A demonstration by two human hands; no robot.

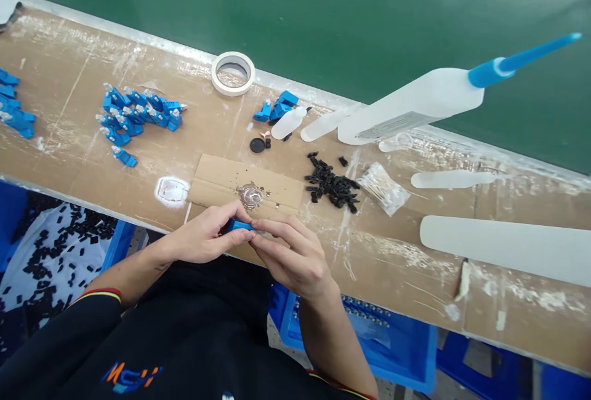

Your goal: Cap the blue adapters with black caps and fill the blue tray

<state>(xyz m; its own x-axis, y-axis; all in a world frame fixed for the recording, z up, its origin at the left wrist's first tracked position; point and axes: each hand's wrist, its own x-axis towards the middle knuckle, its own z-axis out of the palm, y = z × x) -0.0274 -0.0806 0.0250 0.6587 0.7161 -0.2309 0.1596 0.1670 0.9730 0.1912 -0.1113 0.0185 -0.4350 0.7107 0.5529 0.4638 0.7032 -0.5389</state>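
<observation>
Your left hand (207, 234) and right hand (293, 252) meet, fingertips clamped on blue part (241, 225), just beside cardboard strip (221, 188) on your side; looks light, stiff, probably smooth plastic; best gripped by its ends

Our bare cardboard (221, 172) left of the glue blob (250, 196), open tabletop (203, 135) beyond, tape roll (233, 73) and leaning bottle (410, 104) blocking farther reach
</observation>
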